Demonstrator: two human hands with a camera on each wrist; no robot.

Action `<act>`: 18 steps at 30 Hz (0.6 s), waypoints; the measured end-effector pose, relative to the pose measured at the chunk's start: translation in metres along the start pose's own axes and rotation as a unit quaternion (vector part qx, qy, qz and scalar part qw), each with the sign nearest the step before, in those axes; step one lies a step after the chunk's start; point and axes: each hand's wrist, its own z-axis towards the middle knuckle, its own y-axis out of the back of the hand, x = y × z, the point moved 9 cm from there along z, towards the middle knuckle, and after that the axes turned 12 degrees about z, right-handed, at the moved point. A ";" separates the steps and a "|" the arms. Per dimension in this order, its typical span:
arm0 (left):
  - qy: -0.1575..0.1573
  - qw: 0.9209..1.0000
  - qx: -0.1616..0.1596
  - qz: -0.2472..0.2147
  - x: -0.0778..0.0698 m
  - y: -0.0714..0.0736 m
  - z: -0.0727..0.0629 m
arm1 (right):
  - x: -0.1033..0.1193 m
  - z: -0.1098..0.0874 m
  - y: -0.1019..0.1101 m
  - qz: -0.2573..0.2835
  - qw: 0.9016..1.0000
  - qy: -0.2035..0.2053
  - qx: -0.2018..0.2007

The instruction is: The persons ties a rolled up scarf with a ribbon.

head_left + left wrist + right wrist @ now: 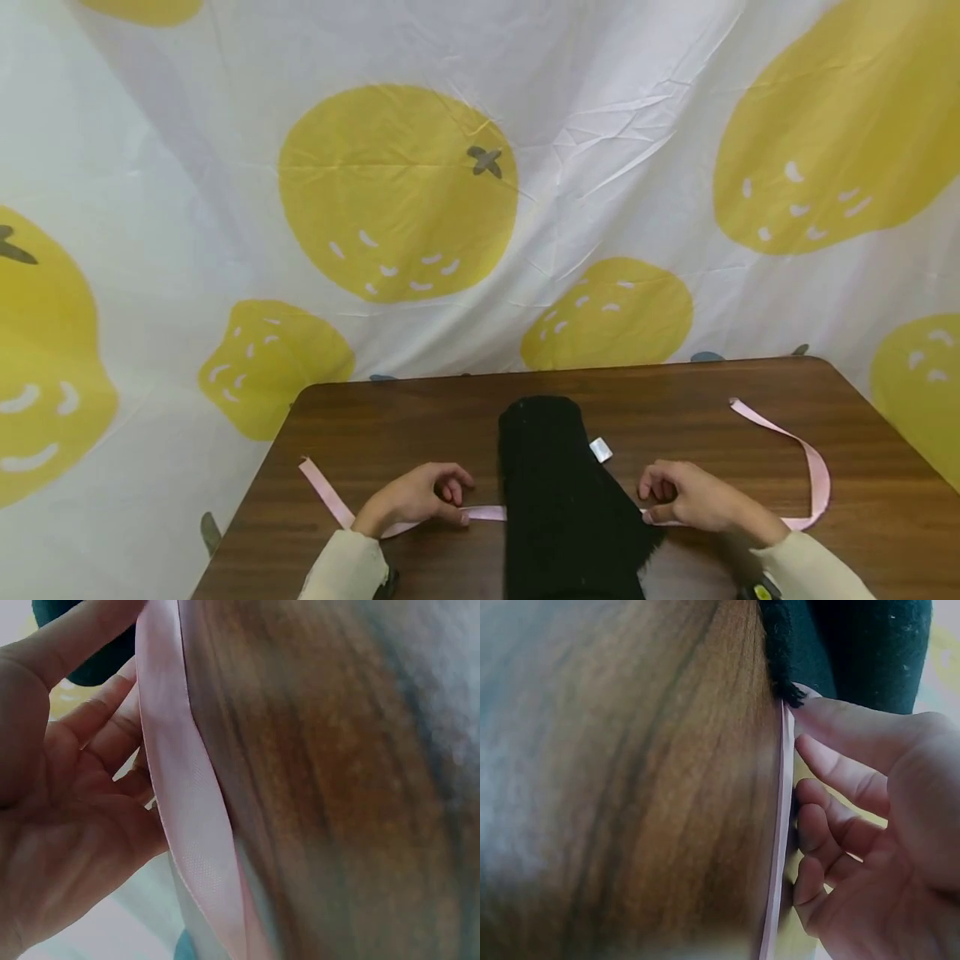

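A folded black fabric piece (558, 500), like a scarf with a fringed edge, lies lengthwise on the table in the head view. A pink ribbon (487, 513) runs crosswise, its middle hidden by the black fabric. To the left of the fabric, my left hand (416, 496) pinches the ribbon near the thumb tip; in the left wrist view the ribbon (176, 750) trails past the palm. My right hand (697, 496) pinches the ribbon right at the fabric's right edge. The right wrist view shows the thumb beside the black fringe (791, 694), other fingers curled behind the ribbon (780, 795).
A small white label (601, 450) sticks out from the fabric's right side. One ribbon tail (326, 492) slants away on the left; the other tail (817, 479) curves on the right. Behind the brown wooden table (420, 417) hangs a white curtain (225, 167) with yellow fruit prints.
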 end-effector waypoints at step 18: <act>-0.010 0.999 -0.034 0.040 -0.002 0.003 -0.001 | 0.009 -0.007 -0.005 -0.031 0.999 0.036 0.011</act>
